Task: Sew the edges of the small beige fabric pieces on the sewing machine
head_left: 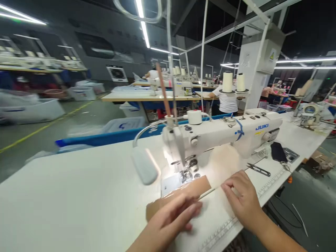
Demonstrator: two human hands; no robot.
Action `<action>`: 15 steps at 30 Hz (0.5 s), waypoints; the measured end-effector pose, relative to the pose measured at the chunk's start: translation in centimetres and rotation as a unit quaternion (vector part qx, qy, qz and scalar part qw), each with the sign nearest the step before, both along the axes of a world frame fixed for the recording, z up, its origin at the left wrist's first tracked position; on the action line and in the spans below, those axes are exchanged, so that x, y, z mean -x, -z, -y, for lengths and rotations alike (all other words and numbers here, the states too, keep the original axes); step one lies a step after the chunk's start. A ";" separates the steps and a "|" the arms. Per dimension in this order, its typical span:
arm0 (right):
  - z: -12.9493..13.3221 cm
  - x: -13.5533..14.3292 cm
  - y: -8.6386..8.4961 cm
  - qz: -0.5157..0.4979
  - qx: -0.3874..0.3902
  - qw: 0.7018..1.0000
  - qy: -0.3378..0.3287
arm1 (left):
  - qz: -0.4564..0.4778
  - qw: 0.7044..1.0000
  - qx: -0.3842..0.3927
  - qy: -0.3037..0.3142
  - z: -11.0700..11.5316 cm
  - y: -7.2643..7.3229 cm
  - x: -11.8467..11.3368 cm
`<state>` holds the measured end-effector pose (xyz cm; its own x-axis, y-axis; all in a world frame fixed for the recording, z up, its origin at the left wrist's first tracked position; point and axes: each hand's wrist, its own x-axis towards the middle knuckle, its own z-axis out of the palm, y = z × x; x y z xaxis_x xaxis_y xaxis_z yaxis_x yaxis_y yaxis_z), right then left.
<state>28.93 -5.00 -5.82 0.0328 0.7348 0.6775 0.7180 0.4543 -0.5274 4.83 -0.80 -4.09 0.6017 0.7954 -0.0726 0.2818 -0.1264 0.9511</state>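
Note:
My right hand pinches one end of a thin pale cord between thumb and fingertips. The cord runs left to the curled fingers of my left hand, which close loosely about its other end; motion blurs them a little. Just beyond my left hand, a brown strip with a shiny edge lies on the table in front of the presser foot, partly covered by that hand. The white sewing machine stands over it. A cream piece rests under the machine's arm, behind my right hand.
Black thread snips lie right of my right hand, near a dark phone. A printed ruler follows the table's front edge. A grey oval pad stands left of the needle. White tabletop extends left.

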 end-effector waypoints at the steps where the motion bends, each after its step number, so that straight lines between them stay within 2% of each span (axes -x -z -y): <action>1: 0.5 0.9 0.0 0.012 0.001 0.999 -0.040 | 0.034 0.996 0.075 -0.027 0.3 -0.2 -0.4; 2: 1.0 1.8 0.0 0.023 0.005 0.996 -0.084 | 0.051 0.990 0.124 -0.035 0.5 -0.4 -0.6; 4: 1.7 2.9 0.1 0.034 0.016 0.988 -0.151 | 0.057 0.984 0.160 -0.055 0.7 -0.7 -0.8; 7: 2.0 2.9 0.3 0.014 0.037 0.987 -0.156 | 0.017 0.988 0.131 -0.080 0.1 -1.2 0.2; 11: 1.8 1.8 1.1 0.040 0.064 0.986 -0.146 | -0.070 0.993 0.027 -0.095 -1.2 -1.5 2.7; 15: 1.9 2.5 2.2 0.105 0.095 0.975 -0.173 | -0.151 0.970 -0.160 -0.107 -1.7 -1.4 4.2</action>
